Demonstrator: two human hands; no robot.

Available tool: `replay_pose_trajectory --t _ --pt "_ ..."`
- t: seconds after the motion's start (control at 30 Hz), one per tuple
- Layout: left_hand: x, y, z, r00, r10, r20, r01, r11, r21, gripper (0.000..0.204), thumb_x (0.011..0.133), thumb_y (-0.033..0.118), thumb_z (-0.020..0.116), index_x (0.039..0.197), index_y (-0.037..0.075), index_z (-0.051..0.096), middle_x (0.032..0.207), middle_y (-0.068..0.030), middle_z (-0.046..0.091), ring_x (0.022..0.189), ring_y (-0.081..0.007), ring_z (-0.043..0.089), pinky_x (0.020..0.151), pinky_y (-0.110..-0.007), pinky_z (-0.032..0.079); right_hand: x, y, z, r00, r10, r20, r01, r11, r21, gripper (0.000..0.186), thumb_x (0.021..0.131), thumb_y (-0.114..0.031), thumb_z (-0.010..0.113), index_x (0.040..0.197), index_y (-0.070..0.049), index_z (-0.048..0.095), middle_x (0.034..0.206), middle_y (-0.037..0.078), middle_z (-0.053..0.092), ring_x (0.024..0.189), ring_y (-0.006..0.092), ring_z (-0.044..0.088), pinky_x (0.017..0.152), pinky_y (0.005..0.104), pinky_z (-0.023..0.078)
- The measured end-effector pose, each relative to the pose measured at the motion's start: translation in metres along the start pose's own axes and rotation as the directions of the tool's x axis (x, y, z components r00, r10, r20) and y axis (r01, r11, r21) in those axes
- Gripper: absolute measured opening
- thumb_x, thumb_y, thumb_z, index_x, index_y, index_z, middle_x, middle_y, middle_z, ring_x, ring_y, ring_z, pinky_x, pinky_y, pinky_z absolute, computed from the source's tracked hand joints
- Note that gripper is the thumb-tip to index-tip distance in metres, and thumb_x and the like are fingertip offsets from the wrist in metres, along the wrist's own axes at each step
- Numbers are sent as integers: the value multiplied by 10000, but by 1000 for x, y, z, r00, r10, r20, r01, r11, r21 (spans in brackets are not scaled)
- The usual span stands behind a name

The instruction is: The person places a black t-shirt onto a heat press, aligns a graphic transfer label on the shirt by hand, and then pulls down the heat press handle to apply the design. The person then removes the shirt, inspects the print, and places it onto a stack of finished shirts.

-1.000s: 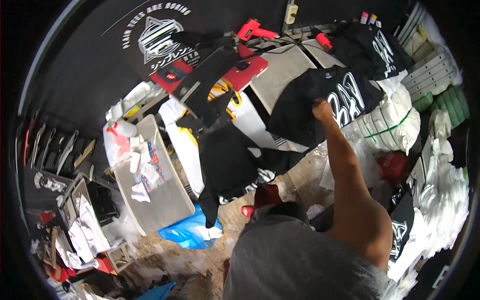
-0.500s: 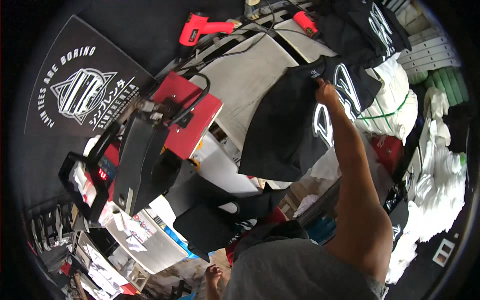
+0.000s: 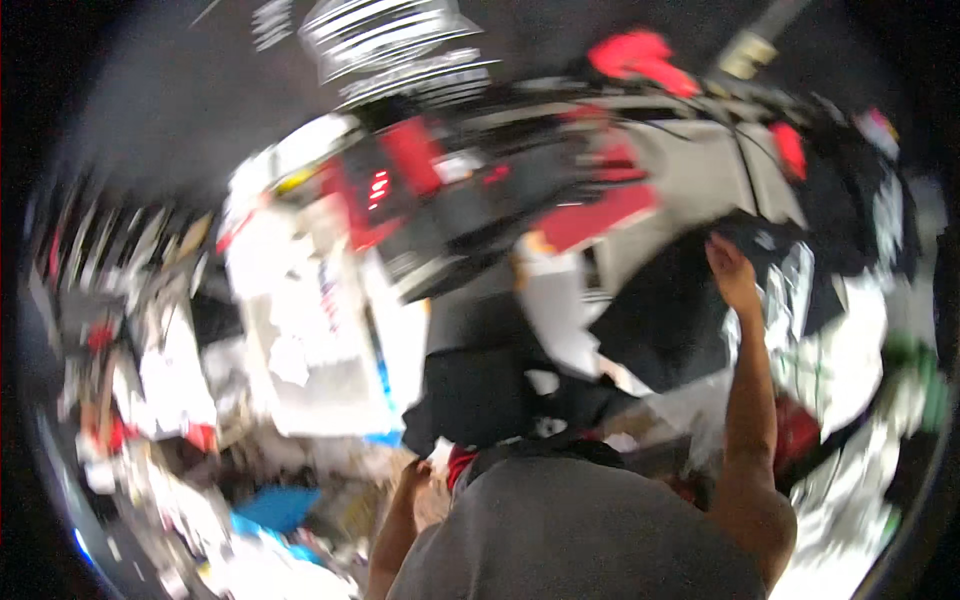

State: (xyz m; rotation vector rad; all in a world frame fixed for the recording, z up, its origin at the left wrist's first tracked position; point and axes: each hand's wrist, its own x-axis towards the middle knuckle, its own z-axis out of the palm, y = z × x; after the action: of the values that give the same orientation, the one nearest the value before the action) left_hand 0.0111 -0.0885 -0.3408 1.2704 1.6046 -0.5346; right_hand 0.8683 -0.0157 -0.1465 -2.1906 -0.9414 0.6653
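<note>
A black T-shirt (image 3: pixel 660 310) with a large white print lies spread on a pale board at the right. Over its neck end is my right hand (image 3: pixel 733 270), fingers loosely stretched and nothing seen in them; whether it touches the cloth, I cannot tell. My left hand (image 3: pixel 416 480) hangs low beside my body, its fingers smeared by motion. Close above it, a black garment (image 3: pixel 480 395) drapes near the front of a red and black heat press (image 3: pixel 600 215), whose red digits glow on a panel.
Red heat guns (image 3: pixel 645 62) sit at the back with trailing cables. White papers (image 3: pixel 310 330) cover a table at the left. White bundles tied with green cord (image 3: pixel 835 355) are stacked at the right. A printed banner (image 3: pixel 390 40) hangs behind.
My view has swung to the left, so the scene shifts right and blurs. My right hand has moved slightly off the shirt's small neck print. My left hand stays low.
</note>
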Motion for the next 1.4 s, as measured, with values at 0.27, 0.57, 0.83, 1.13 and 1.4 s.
replay_pose_trajectory --t 0.27,0.57,0.83,1.13,1.4 --pt "-11 -69 92 988 148 -48 -155 904 -399 205 905 132 624 1066 19 681 957 -107 702 893 -202 674 690 -352 563 -161 -314 227 528 -436 729 126 889 440 169 952 -156 663 1075 -40 664 920 56 695 845 105 652 739 294 528" --pt "-17 -124 81 994 -98 44 75 338 -938 313 948 265 574 1138 35 669 970 -94 697 802 -254 674 681 -356 536 -162 -438 558 709 -463 532 580 812 -67 542 821 -393 751 1176 -12 600 1120 196 652 1055 324 629 895 413 498" --pt "-49 -216 77 954 233 188 259 -333 -906 174 885 52 571 1056 42 602 832 -51 618 697 -205 608 540 -320 484 -150 -422 620 946 -152 286 234 932 -278 704 730 -385 793 1271 -17 533 1207 236 640 1188 426 581 1016 448 463" --pt "-34 -172 -36 971 98 -217 -231 165 -959 241 977 158 590 1158 0 595 891 -91 684 745 -160 643 620 -277 504 -238 -497 463 792 -377 481 -203 580 789 163 893 -100 705 1040 -76 637 926 10 656 797 105 613 703 265 506" --pt "-145 58 -297 544 493 -679 -827 173 -536 170 1029 111 523 1112 -20 591 899 -62 666 815 -115 613 741 -255 503 -302 -529 314 791 -590 159 -15 242 970 148 915 -45 677 1046 -54 611 943 4 624 817 90 600 706 265 488"
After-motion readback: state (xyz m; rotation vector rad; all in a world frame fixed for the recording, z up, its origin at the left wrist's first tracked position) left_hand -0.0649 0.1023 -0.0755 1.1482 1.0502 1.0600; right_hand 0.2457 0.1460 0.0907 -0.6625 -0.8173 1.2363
